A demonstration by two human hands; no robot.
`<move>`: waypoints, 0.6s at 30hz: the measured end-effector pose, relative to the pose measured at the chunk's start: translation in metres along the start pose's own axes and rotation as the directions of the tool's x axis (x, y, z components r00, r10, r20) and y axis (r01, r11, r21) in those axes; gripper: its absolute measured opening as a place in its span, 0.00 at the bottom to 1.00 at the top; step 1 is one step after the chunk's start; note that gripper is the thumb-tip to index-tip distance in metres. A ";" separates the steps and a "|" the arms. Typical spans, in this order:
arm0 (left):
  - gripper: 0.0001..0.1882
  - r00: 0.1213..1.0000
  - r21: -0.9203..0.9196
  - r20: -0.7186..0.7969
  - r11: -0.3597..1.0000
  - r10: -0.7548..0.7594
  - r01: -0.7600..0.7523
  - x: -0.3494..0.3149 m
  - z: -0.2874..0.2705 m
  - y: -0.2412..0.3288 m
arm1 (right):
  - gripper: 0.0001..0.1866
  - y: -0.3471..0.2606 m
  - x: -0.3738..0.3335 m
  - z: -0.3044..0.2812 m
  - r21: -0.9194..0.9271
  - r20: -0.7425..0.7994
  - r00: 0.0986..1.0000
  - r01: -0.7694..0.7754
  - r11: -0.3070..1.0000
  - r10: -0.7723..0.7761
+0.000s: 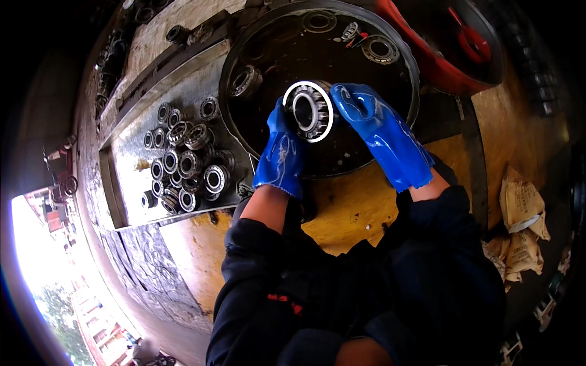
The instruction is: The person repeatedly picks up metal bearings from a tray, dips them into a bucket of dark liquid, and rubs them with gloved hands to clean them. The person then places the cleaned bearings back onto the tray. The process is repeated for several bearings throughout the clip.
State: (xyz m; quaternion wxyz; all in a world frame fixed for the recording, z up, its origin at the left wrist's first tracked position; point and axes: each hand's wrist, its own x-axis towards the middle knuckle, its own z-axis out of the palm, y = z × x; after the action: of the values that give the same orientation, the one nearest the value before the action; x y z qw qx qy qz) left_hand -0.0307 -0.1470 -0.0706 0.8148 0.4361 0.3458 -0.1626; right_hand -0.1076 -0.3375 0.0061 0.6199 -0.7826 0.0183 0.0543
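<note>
Over a round dark tub [417,85] of dark liquid, a shiny metal roller bearing [323,111] is held up with its round face and rollers showing. My left hand [282,152], in a wet blue rubber glove, grips the bearing's left side; some of its fingers are hidden behind it. My right hand [375,128], gloved the same way, has its fingers curled against the bearing's upper right edge. In the tub, a bearing [245,82] leans at the left and another bearing [381,50] lies at the far right.
Left of the tub, a metal tray [129,186] carries many piled bearings [189,163]. A red container [421,46] with a red object [473,44] inside stands at the far right. Brown paper sacks [522,204] lie at the right. Near the tub's far rim is a small red-and-metal item [353,38].
</note>
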 end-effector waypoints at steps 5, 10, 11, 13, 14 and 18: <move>0.13 0.999 -0.007 0.045 1.000 0.019 -0.018 0.001 0.005 -0.003 | 0.28 0.007 -0.004 -0.001 0.027 -0.067 0.987 -0.145 0.989 0.147; 0.19 0.948 0.052 0.264 0.978 0.179 -0.200 -0.039 -0.003 0.007 | 0.29 0.009 0.001 0.006 0.040 -0.108 0.967 -0.227 0.973 0.230; 0.24 0.919 0.081 0.327 0.962 0.221 -0.260 -0.046 -0.004 0.008 | 0.30 0.009 0.002 0.006 0.044 -0.125 0.962 -0.238 0.970 0.242; 0.27 0.925 0.134 0.324 0.958 0.200 -0.254 -0.061 0.002 0.012 | 0.31 0.009 0.003 0.005 0.041 -0.150 0.952 -0.264 0.964 0.267; 0.28 0.927 0.161 0.323 0.954 0.190 -0.252 -0.066 0.005 0.014 | 0.31 0.008 0.005 0.006 0.044 -0.159 0.948 -0.274 0.961 0.277; 0.31 0.887 0.257 0.396 0.899 0.237 -0.355 -0.046 -0.003 0.002 | 0.32 0.001 0.007 0.002 0.044 -0.194 0.927 -0.318 0.947 0.321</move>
State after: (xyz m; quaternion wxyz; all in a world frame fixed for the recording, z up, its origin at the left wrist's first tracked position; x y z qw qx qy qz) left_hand -0.0638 -0.1447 -0.0378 0.7965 0.5746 0.0901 -0.1650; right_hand -0.1004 -0.3356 0.0041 0.6024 -0.7670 0.2075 0.0759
